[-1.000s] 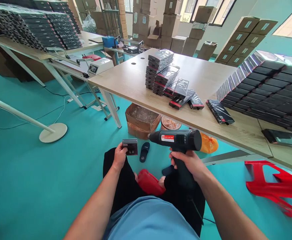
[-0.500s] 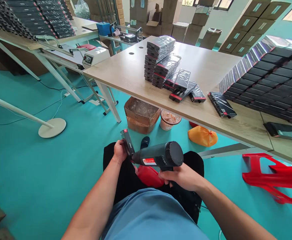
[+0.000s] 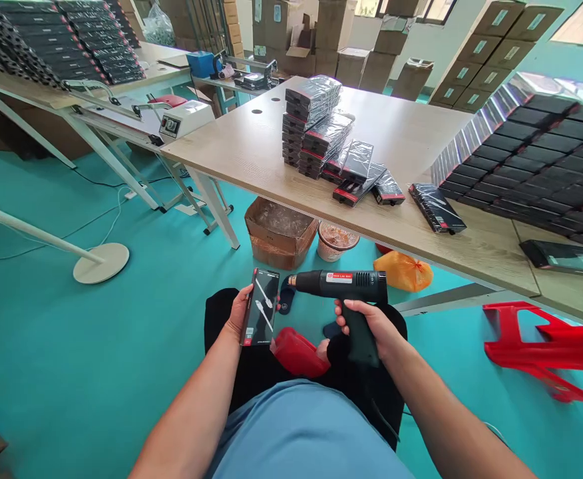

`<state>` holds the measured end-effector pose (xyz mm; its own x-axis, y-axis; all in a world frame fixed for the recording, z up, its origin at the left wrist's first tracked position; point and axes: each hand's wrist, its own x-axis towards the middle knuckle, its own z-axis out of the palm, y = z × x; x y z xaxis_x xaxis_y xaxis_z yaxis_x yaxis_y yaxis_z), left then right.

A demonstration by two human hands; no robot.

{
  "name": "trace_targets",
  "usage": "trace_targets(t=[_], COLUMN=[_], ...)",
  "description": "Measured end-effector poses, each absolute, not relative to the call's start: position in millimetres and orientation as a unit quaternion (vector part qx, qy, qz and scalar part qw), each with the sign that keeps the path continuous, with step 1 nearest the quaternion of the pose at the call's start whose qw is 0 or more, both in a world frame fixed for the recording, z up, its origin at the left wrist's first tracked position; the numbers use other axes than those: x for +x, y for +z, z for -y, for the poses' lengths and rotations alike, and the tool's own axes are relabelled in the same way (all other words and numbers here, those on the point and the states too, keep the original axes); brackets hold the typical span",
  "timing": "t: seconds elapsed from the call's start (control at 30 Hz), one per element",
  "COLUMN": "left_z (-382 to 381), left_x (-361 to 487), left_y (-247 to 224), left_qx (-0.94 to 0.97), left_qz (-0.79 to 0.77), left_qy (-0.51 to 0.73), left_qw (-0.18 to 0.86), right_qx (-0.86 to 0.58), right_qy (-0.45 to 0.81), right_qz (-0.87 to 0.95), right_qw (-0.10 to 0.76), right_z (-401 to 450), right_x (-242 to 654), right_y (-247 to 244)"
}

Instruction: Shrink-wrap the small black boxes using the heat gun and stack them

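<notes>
My left hand (image 3: 240, 311) grips a flat black cable box (image 3: 261, 307) by its left edge, its face with a picture of white cables turned up towards me. Fingertips show at the box's right side too. In my right hand (image 3: 366, 326) is a black heat gun (image 3: 341, 285) with a red and white label, held by its handle. The gun lies level, its nozzle pointing left at the box's upper right edge with a small gap between. A cord hangs from the bottom of the handle.
Film-wrapped boxes (image 3: 316, 126) are piled on the wooden table (image 3: 236, 143) ahead, with a larger stack (image 3: 531, 153) at right. Under the table stand a carton (image 3: 281, 246), a basket (image 3: 334, 249) and an orange bag (image 3: 404, 271). A red stool (image 3: 536, 349) lies at right.
My left hand has turned the box from edge-on to face-up. My right hand has moved right and levelled the heat gun, drawing its nozzle back from the box.
</notes>
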<state>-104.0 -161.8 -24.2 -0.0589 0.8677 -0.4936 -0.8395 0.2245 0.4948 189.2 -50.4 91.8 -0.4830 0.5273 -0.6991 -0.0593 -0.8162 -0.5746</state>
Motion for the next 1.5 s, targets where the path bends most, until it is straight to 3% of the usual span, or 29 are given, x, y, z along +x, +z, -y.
trace_targets(t=[0.27,0.4,0.57,0.97,1.03,1.2,1.27,1.4,1.5], left_z=[156,155,154,153,151,151,152,154,152], left_x=[-96,-97,-98,-99,-99,-99,-100,-101,-99], left_y=[-8,-2,-1,-5,-4,-3,-3,0,0], left_qx=[-0.023,-0.034,-0.048,-0.052,-0.056,-0.069,-0.072,-0.086,-0.089], left_qz=[-0.411,-0.415,-0.409,-0.403,-0.403,-0.386,-0.391,-0.41,-0.405], left_qy=[0.597,0.588,0.58,0.589,0.587,0.618,0.619,0.612,0.616], left_qw=[0.689,0.693,0.703,0.698,0.7,0.681,0.678,0.671,0.67], right_qx=[-0.375,-0.432,-0.392,-0.43,-0.41,-0.261,-0.289,-0.387,-0.313], right_qy=[0.83,0.753,0.777,0.729,0.73,0.729,0.725,0.708,0.742], right_qz=[0.378,0.452,0.464,0.494,0.524,0.628,0.624,0.582,0.592], right_qw=[0.168,0.205,0.164,0.2,0.158,-0.071,-0.042,0.103,0.034], right_z=[60,59,63,52,54,68,68,64,69], right_x=[154,150,147,144,146,158,158,153,150], right_y=[114,121,129,134,139,150,148,146,155])
